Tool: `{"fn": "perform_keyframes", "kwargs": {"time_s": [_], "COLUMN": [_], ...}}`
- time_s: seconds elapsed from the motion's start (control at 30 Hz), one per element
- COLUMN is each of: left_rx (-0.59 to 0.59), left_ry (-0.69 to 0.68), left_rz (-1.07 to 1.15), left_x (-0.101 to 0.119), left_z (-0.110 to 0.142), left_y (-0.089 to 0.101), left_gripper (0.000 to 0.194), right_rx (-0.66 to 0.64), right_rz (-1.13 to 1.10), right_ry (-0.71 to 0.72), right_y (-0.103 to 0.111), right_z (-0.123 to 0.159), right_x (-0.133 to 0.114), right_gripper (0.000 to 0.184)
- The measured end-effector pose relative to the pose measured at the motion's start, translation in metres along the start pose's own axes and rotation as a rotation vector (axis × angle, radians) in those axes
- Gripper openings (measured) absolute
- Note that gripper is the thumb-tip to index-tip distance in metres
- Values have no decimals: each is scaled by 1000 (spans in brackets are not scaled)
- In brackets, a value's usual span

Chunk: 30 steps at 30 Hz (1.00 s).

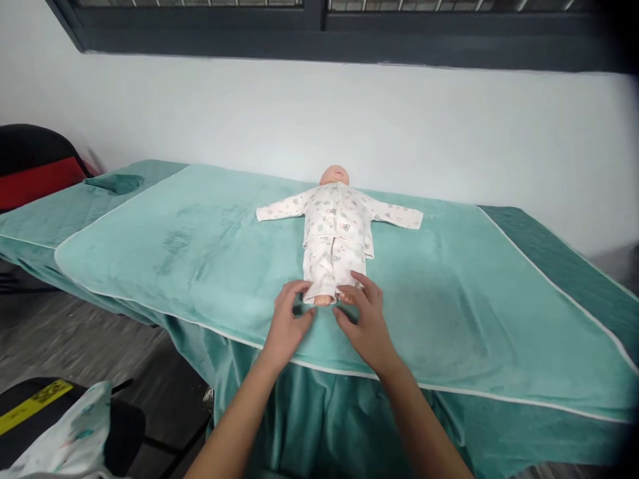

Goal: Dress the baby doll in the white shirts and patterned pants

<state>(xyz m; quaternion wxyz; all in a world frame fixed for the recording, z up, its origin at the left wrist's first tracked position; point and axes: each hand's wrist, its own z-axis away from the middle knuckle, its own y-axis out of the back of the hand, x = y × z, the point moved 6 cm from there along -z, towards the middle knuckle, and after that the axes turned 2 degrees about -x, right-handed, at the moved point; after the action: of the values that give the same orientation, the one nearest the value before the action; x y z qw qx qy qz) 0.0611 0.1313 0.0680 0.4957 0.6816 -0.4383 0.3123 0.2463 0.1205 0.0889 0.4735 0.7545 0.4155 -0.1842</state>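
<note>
A baby doll (pixel 335 175) lies on its back, feet toward me, arms stretched out sideways. It wears a white printed jacket (pixel 332 211) and matching trousers (pixel 319 261). My left hand (pixel 289 320) is beside the left trouser cuff, its fingertips at the fabric and its thumb held apart. On the other side, my right hand (pixel 368 320) has its fingers spread over the right cuff, with the thumb apart below. Whether the fingertips press on the cloth I cannot tell. One bare doll foot (pixel 322 300) shows between my hands; the other is partly behind my right fingers.
The doll rests on a green padded bed cover (pixel 214 233) with white piping, its front edge hanging down. A white wall (pixel 249 113) stands right behind. At lower left, a printed cloth (pixel 74 432) lies on a black chair (pixel 124 426). A red and black chair (pixel 40 173) is farther left.
</note>
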Motion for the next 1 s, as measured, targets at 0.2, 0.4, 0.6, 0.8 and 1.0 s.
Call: {"fn": "perform_keyframes", "kwargs": {"time_s": [0.2,0.4,0.6,0.8,1.0], "left_rx": [78,178,176,165,193], "left_ry": [-117,-208,-210,-163,-143], "left_rz": [-351,-500,-381,-210,-209], "left_x": [13,17,11,3,1], "left_z": [12,6,5,3,8], "left_y": [-22,-25,-14,-1,5], "left_gripper": [62,58,55,42,42], "right_rx": [-3,-18,-12,113,-1], "right_rz": [366,268,58,36,-78], "right_ry": [52,58,110,-51,-206], "right_y": [-16,-13,-3,17,14], "right_z": [-22,-28,-15,0,3], "right_x": [-19,-24,-30,11,31], "right_gripper": [14,8,8,30,20]}}
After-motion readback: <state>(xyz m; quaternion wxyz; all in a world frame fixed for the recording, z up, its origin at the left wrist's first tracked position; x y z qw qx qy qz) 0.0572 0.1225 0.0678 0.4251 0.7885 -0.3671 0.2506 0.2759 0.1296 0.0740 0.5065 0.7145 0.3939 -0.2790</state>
